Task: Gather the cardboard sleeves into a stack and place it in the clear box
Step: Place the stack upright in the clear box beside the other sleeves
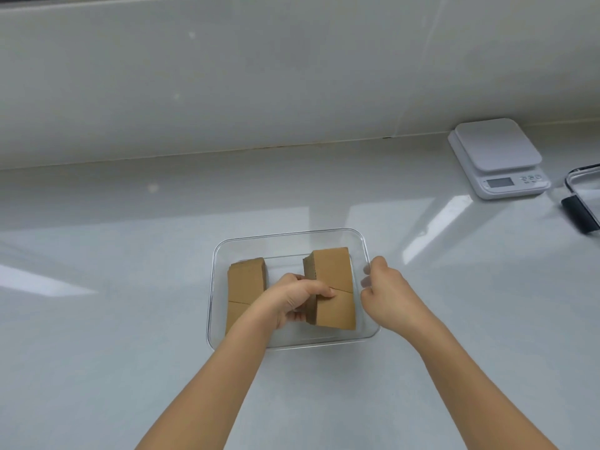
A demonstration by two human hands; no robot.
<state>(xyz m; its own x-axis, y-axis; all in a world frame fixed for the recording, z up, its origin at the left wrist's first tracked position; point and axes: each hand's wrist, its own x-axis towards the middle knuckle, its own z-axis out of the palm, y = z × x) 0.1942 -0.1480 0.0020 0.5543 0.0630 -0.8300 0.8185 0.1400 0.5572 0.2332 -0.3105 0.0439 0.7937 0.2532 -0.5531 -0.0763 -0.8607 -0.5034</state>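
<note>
A clear box (292, 234) stands on the white counter in the middle of the view. Inside it are two stacks of brown cardboard sleeves. One stack (245, 280) lies at the box's left side. The other stack (332, 277) is on the right side, held by my left hand (300, 302), whose thumb lies on top and whose fingers wrap its left edge. My right hand (383, 293) rests against the box's right wall, fingers curled over the rim.
A white kitchen scale (498, 157) sits at the back right near the wall. A clear lid with a dark clip (581, 214) lies at the right edge of the view. A tiled wall runs along the back of the counter.
</note>
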